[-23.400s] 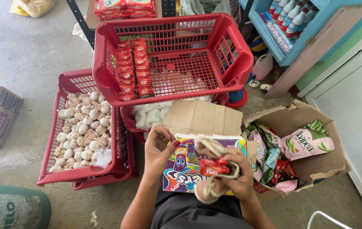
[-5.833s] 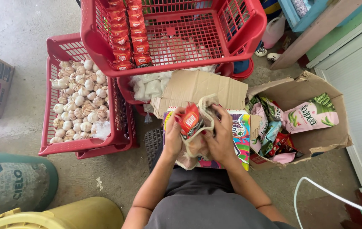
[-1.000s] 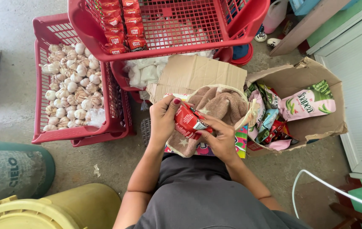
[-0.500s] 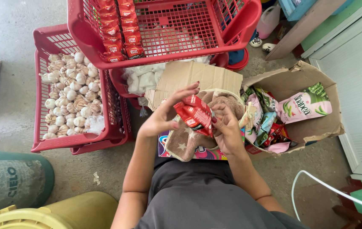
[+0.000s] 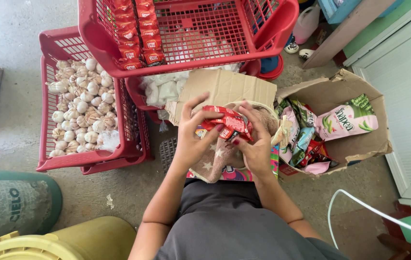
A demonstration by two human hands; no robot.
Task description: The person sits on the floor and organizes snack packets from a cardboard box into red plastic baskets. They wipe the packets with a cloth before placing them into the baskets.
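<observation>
Red snack packets (image 5: 227,123) — a small stack pinched between left hand (image 5: 193,137) and right hand (image 5: 256,144), fingers closed on both ends, apparently to keep it squared. Held above a beige cloth (image 5: 215,163); upper red basket (image 5: 191,33) at 12 o'clock, cardboard box (image 5: 359,144) at 3.

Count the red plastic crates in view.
3. One sits on top holding red packets, one lies partly hidden beneath it, one at left holds garlic. Others may be hidden.
</observation>
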